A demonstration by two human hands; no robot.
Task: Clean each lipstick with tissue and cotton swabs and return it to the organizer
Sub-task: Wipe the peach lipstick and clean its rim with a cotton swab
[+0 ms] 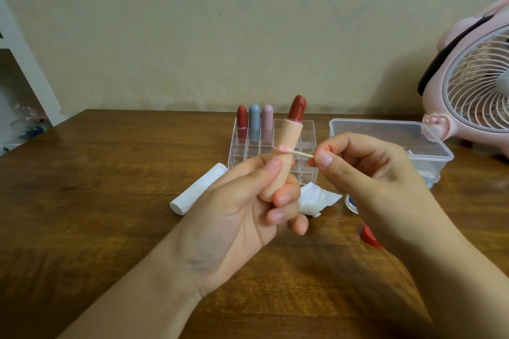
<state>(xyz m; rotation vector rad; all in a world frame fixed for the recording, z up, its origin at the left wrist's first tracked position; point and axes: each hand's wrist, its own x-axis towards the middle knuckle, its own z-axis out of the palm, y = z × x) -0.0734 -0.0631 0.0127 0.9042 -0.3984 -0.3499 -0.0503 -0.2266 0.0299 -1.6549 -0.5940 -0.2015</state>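
Note:
My left hand (245,201) grips an uncapped lipstick (286,140), peach tube upright with the dark red bullet raised. My right hand (366,165) pinches a cotton swab (292,151) whose pink-stained tip touches the tube's side just above my left thumb. Behind stands the clear organizer (308,143) with a red, a blue and a pink lipstick (254,121) in its back row. A rolled tissue (198,192) lies to the left, and a crumpled tissue (316,199) lies under my hands.
A clear plastic box (391,132) sits at the right, with a pink fan (476,85) behind it. A red cap (369,237) and a small round container (351,202) lie partly hidden beneath my right forearm on the wooden table (96,187).

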